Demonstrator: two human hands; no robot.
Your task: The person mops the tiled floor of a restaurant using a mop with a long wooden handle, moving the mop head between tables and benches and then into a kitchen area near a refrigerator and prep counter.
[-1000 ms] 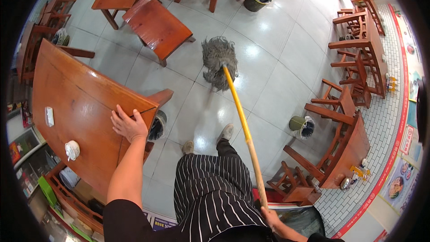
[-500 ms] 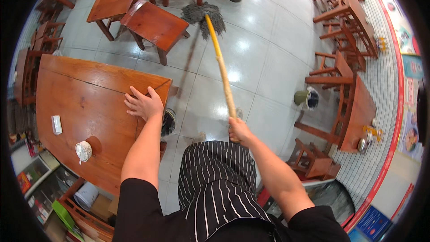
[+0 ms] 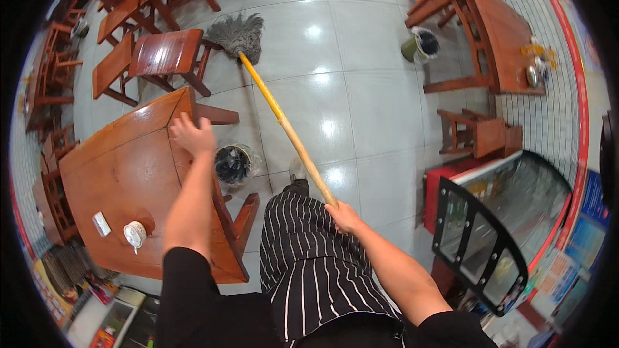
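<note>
My right hand [image 3: 345, 217] is closed around the pale lower end of the handle of a mop [image 3: 282, 119], in front of my striped apron [image 3: 316, 245]. The handle slants away to the far left and turns yellow near the grey string head [image 3: 237, 35]. That head lies spread on the floor tiles beside a red-brown wooden stool [image 3: 166, 51]. My left hand [image 3: 192, 135] is at the right edge of a wooden table [image 3: 122, 167], near its far corner, with its fingers apart and nothing held. Whether it touches the tabletop is unclear.
On the table are a round white container [image 3: 135, 234] and a small white packet [image 3: 101, 224]. A lined bin [image 3: 233, 164] stands close by the table's right side. Across the aisle are another bin [image 3: 420, 45], a table [image 3: 500, 32] and a glass display case [image 3: 496, 219].
My view has turned to the right, so the table and stools sit farther left and more of the display case shows. My right hand still holds the mop; my left hand stays near the table's corner.
</note>
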